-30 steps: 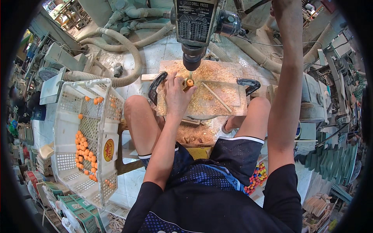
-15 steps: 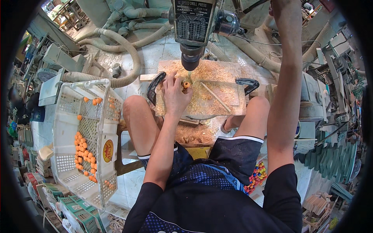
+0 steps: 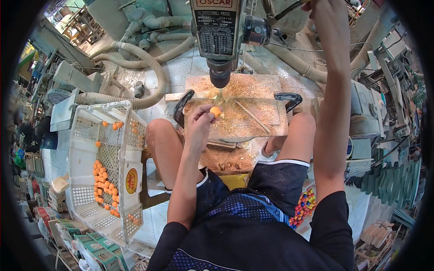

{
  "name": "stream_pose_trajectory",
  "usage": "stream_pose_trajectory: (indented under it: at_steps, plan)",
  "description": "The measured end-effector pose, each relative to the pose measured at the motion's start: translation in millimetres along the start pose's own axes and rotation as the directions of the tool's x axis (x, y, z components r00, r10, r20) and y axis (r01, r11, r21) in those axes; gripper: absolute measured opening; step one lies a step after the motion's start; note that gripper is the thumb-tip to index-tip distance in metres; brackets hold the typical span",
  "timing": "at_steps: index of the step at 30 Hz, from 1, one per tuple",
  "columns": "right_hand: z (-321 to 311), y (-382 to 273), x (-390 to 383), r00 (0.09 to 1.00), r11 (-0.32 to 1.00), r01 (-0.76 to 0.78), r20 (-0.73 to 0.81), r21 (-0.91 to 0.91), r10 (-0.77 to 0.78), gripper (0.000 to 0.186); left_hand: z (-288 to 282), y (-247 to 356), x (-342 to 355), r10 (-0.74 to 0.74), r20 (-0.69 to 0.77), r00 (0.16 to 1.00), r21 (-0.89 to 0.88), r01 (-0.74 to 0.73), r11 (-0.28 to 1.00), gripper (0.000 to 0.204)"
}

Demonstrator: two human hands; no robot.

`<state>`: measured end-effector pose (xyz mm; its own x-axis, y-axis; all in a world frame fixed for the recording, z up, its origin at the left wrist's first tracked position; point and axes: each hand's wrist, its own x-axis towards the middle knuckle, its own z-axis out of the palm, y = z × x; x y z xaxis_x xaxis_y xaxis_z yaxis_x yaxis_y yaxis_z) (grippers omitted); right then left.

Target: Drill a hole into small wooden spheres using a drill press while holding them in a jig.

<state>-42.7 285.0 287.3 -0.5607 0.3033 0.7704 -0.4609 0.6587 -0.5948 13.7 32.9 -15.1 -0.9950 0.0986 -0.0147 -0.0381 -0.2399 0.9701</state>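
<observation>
My left hand (image 3: 200, 121) pinches a small orange ball (image 3: 215, 111) between thumb and fingertips, over the near part of a sawdust-covered board (image 3: 266, 108). The drill press (image 3: 214, 40) stands straight ahead, its dark chuck (image 3: 220, 77) above the board and a little beyond the ball. My right arm reaches up to the top edge, where my right hand (image 3: 313, 6), partly cut off, is closed round the end of the dark feed lever (image 3: 287, 10). A thin wooden strip (image 3: 252, 116) lies slantwise on the board among the shavings.
On the left, a white plastic crate (image 3: 82, 180) lies tipped with several orange balls (image 3: 105, 185) inside. Multicoloured balls (image 3: 304, 205) sit low beside my right thigh. Black clamp-like handles (image 3: 287, 100) flank the board. A ribbed hose (image 3: 158, 77) loops across the tiled floor.
My left hand has drawn the orange ball away from under the chuck, toward me. My right hand stays at the lever. The whole view has shifted slightly.
</observation>
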Motion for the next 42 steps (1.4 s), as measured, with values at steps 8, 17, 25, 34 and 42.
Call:
stream_pose_trajectory:
  at_steps: [8, 17, 25, 34, 42]
  plan:
    - [-13, 19, -119, 0.981, 0.938, 0.196, -0.071, 0.286, -0.183, 0.023, 3, -1, -17, -0.098, 0.365, 0.926, -0.714, 0.346, 0.609, 0.036]
    - [5, 54, -263, 0.776, 0.981, -0.174, 0.626, 0.086, 0.083, 0.043, 25, -5, -25, -0.268, 0.381, 0.885, -0.578, 0.454, 0.678, 0.023]
    - [0, 70, -282, 0.787, 0.976, -0.195, 0.609, 0.092, 0.099, 0.044, 43, -10, -30, -0.336, 0.316, 0.887, -0.467, 0.454, 0.759, 0.021]
    - [-24, 77, -271, 0.872, 0.966, -0.249, 0.45, 0.07, 0.192, 0.038, 41, 6, -31, -0.444, 0.354, 0.823, 0.045, 0.459, 0.887, 0.021]
    - [-67, 80, -280, 0.851, 0.844, -0.496, 0.305, 0.204, 0.427, 0.019, 42, 8, -31, -0.488, 0.388, 0.782, 0.181, 0.455, 0.872, 0.025]
